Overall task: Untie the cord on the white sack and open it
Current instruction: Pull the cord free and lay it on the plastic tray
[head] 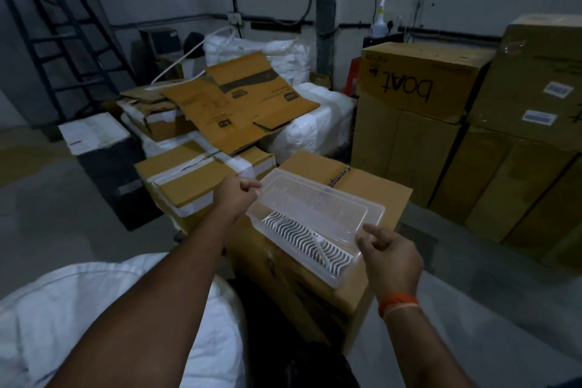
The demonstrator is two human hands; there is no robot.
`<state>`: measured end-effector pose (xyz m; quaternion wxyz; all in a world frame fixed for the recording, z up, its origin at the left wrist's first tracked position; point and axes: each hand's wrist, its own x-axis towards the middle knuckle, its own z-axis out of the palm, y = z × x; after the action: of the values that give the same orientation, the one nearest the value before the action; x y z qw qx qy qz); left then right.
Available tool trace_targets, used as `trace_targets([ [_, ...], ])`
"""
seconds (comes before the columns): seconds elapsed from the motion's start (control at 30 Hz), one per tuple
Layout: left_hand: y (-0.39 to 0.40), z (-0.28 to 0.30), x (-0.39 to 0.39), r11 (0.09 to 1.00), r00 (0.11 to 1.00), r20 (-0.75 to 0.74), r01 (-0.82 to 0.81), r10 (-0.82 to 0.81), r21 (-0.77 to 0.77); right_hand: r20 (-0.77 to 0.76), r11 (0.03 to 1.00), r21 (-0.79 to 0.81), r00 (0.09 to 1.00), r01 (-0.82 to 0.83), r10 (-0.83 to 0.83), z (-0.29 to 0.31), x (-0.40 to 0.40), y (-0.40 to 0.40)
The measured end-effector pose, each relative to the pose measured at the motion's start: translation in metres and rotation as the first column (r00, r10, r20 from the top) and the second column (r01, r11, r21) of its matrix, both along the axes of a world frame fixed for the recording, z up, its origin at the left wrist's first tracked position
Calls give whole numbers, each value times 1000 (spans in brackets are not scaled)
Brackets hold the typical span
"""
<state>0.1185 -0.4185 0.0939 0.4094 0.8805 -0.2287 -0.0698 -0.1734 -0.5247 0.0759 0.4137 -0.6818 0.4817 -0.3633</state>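
Note:
A white woven sack [63, 309] bulges at the bottom left, under my left forearm; no cord shows on it. In front of me a clear plastic tray [315, 224] with a white wavy-slotted rack inside lies on a brown carton [371, 195]. My left hand [234, 195] pinches the tray's far left corner. My right hand [389, 253], with an orange band on the wrist, has its fingers at the tray's near right edge; whether it grips the edge is unclear.
Flattened and taped cartons [220, 110] pile up behind the tray. White wrapped bundles [315, 126] lie beyond. Tall stacked boxes [425, 98] fill the right side. A dark ladder [63, 41] leans at the back left, a spray bottle [379, 20] stands by the wall.

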Motion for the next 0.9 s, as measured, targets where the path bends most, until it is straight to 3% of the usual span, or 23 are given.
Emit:
trace_targets([
  [0.33, 23, -21, 1, 987, 995, 94, 29, -44, 155, -370, 992, -106, 929, -73, 28, -18, 7, 27],
  [0.9, 15, -31, 2, 985, 996, 45, 63, -72, 163, -464, 980, -144, 884, -135, 53, -36, 12, 35],
])
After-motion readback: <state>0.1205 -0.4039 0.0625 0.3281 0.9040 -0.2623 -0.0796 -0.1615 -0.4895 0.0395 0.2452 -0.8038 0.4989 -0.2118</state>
